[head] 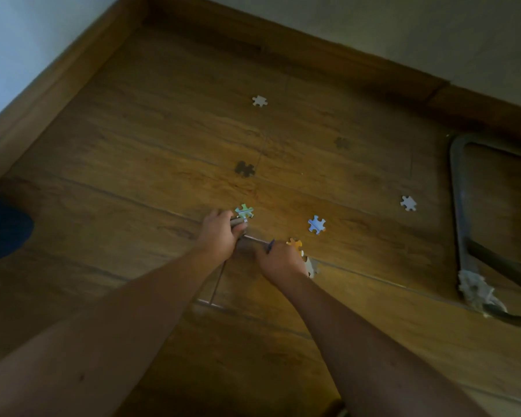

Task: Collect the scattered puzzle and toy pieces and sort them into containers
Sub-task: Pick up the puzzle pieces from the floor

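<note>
Puzzle pieces lie scattered on a wooden floor [163, 139]. My left hand [220, 233] grips collected pieces, fingers curled, right beside a green piece [244, 211]. My right hand [280, 260] holds several pieces, among them an orange one [295, 245] and a dark one [269, 245]. A blue piece [316, 224] lies just right of my hands. Farther off are a white piece [259, 101], another white piece [408, 203], a dark piece [245, 169] and a faint brown piece [342, 143].
A metal chair or stand leg frame [460, 212] with a frayed cloth wrap [475, 288] stands at the right. Wooden skirting [57, 85] and walls bound the floor at the left and back. A dark blue object [3, 227] sits at the left edge.
</note>
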`<state>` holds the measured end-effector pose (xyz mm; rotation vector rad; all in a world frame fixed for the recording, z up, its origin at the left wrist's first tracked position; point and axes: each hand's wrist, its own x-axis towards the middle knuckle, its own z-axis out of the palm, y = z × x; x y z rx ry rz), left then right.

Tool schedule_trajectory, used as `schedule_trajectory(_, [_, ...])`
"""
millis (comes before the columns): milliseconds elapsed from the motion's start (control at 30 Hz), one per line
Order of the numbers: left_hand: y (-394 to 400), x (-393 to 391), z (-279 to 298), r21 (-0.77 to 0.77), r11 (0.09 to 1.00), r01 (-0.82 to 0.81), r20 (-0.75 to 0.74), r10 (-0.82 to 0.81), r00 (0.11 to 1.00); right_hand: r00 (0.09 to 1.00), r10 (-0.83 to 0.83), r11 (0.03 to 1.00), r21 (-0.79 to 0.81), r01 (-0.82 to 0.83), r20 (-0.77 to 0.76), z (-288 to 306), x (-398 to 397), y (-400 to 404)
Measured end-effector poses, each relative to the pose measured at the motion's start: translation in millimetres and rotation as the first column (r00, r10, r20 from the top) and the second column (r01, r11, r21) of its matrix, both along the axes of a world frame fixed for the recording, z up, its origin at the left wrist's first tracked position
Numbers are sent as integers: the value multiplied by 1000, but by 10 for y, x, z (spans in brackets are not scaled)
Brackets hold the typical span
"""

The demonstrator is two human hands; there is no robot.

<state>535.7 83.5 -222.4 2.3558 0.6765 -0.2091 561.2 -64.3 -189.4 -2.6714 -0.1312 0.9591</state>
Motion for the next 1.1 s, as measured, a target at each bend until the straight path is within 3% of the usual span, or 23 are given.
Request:
schedule_trajectory(200, [2, 290, 33, 115, 972, 203, -56, -197, 979, 976, -202, 961, 174, 214, -87, -138, -28, -382])
schedule_trajectory(333, [-41, 394, 90, 205, 952, 229, -131, -206, 970, 918, -396, 893, 230, 388, -10, -173, -33, -638])
schedule_trajectory(500, [-119, 491, 134, 195, 953, 233, -221, -189, 957, 844, -536, 815, 271, 511, 20, -171, -20, -833])
schedule_trajectory(667, [-131, 486, 87, 164, 955, 248, -126, -229, 965, 838, -544, 817, 253, 518, 44, -224, -33, -969])
schedule_trajectory(833, [-216, 492, 159, 132, 948, 290, -207, -260, 943, 836, -545, 819, 247, 517, 56, -225, -35, -1034])
schedule_trajectory(967, [-267, 418, 138, 82, 970, 230, -161, -215, 963, 861, -505, 838, 273, 472, 60, -216, -47, -1042])
schedule_trajectory(1100, [-295, 359, 196, 80, 954, 288, -214, -266, 940, 891, -448, 866, 286, 411, 76, -216, -57, -1041])
